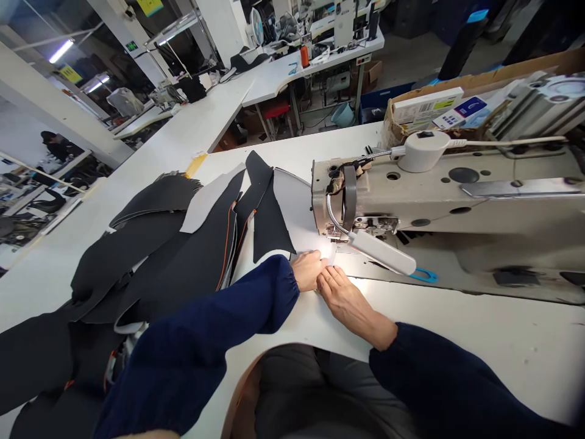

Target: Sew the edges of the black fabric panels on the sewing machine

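Note:
Both of my hands meet just in front of the needle area of a beige sewing machine (pixel 439 189). My left hand (pixel 308 269) is closed at the edge of a light grey fabric piece (pixel 295 204); its fingertips are hidden, so what it grips cannot be made out. My right hand (pixel 345 300) lies beside it, fingers pressed together and touching the left hand, with whatever is under them hidden. A white lamp (pixel 384 251) lights the spot by the needle. Black fabric pieces (pixel 269 213) lie left of the grey one.
More black panels (pixel 155 256), some with orange edges, cover the white table (pixel 457 329) at the left. A cardboard box (pixel 388 116) with small packages stands behind the machine. A blue loop-shaped tool (pixel 425 275) lies at its base. Further back, a person (pixel 57 146) sits at the far left.

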### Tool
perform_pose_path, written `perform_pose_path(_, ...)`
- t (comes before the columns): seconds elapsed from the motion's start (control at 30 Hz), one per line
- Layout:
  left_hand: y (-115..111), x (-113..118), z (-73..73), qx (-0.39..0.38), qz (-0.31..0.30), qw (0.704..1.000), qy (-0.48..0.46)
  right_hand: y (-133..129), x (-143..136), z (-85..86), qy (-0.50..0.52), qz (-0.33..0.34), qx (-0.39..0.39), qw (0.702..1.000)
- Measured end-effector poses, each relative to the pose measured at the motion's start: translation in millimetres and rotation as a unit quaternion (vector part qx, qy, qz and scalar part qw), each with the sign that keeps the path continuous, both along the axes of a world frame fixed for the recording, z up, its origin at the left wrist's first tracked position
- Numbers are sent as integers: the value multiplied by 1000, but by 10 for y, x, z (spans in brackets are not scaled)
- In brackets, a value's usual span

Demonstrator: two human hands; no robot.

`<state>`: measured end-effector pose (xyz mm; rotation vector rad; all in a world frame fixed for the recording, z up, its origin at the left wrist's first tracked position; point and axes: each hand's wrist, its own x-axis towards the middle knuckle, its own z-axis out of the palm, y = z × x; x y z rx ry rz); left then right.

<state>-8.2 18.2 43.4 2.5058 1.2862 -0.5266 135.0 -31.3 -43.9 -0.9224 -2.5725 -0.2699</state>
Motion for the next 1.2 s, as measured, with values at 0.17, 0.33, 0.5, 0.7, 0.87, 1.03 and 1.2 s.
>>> perform_pose_path(0.17,15,10,-13,16,-10,1000,3,100,69,18,12,-2,8,1000)
perform_pose_path(0.33,-19,-40,-55,38,13,999,-21,188,128,-43,16,-13,14,1000)
perform_pose_path(0.5,-29,-62,-93,35,33,998,-46,275,160,-68,10,-16,22,1000)
perform_pose_path(0.7,-21,4,-170,86,14,995,-51,350,195,-133,39,-10,13,999)
perform_pose_path(0.87,-54,20,-278,108,25,993,-49,360,275,-107,108,12,0,994)
perform_pose_path(1.03,-75,37,-349,117,29,991,-61,359,327,-47,152,20,-17,988)
perform_pose_path(1.2,-86,67,-369,128,31,989,-68,365,330,-33,163,15,-23,986)
